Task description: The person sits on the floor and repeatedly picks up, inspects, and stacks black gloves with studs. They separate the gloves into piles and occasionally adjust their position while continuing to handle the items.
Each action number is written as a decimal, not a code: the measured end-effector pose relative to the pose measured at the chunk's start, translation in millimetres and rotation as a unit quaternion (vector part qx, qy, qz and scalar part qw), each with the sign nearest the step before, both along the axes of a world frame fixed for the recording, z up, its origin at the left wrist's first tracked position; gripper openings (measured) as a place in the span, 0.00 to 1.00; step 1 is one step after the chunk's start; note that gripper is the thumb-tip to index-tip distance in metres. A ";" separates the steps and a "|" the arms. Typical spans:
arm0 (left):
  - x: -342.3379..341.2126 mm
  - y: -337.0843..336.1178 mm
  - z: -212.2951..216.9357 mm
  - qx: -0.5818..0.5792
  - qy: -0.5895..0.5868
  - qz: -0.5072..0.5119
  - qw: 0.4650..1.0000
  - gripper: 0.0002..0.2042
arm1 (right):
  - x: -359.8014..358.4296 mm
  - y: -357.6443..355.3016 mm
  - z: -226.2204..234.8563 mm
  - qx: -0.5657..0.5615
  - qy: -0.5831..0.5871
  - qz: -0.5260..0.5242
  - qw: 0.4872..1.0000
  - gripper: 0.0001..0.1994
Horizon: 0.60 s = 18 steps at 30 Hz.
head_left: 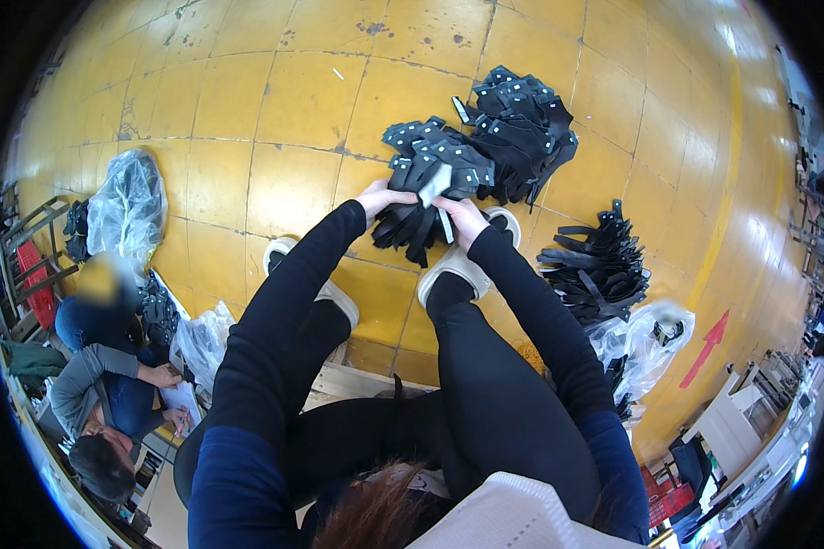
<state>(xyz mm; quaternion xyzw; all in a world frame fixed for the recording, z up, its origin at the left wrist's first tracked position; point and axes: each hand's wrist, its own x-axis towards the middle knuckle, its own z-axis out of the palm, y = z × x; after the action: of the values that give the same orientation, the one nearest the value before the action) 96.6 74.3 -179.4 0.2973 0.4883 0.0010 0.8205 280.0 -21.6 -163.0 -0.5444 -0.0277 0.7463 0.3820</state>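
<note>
In front of me, between my feet, a bunch of black cloth-like pieces (417,236) with small pale marks is gripped from both sides. My left hand (382,198) is closed at its left edge, thumb pointing inward. On the right edge, my right hand (464,220) is closed too, its thumb touching a whitish, folded-looking piece (437,183) that lies on top between the thumbs. A narrow white strip (446,227) shows beside the right fingers. The undersides of the bunch and most fingertips are hidden. More black pieces (439,146) spread just beyond my hands.
A larger heap of black pieces (522,128) lies on the yellow tiled floor (307,101) beyond, another heap (600,270) to the right near a clear plastic bag (655,339). At left, a person (110,393) sits holding paper, near another plastic bag (130,206).
</note>
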 end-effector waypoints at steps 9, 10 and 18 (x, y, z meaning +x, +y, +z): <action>3.8 -16.3 12.3 0.059 -0.036 0.071 0.995 0.26 | -29.5 -13.3 -41.2 0.111 -0.224 0.003 0.968 0.35; -3.6 -18.1 13.0 0.052 -0.038 0.100 0.993 0.26 | -32.5 -8.0 -3.4 0.163 -0.157 -0.023 0.974 0.34; -107.8 22.1 24.1 0.019 -0.028 0.172 0.984 0.22 | -16.7 -42.6 22.7 0.215 -0.382 0.128 0.890 0.36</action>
<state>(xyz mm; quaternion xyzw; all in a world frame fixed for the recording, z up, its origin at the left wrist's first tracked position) -11.2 96.5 -155.2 0.2238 0.5090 0.1596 0.8157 263.4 -64.2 -140.3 -0.6837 -0.4009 0.4987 0.3510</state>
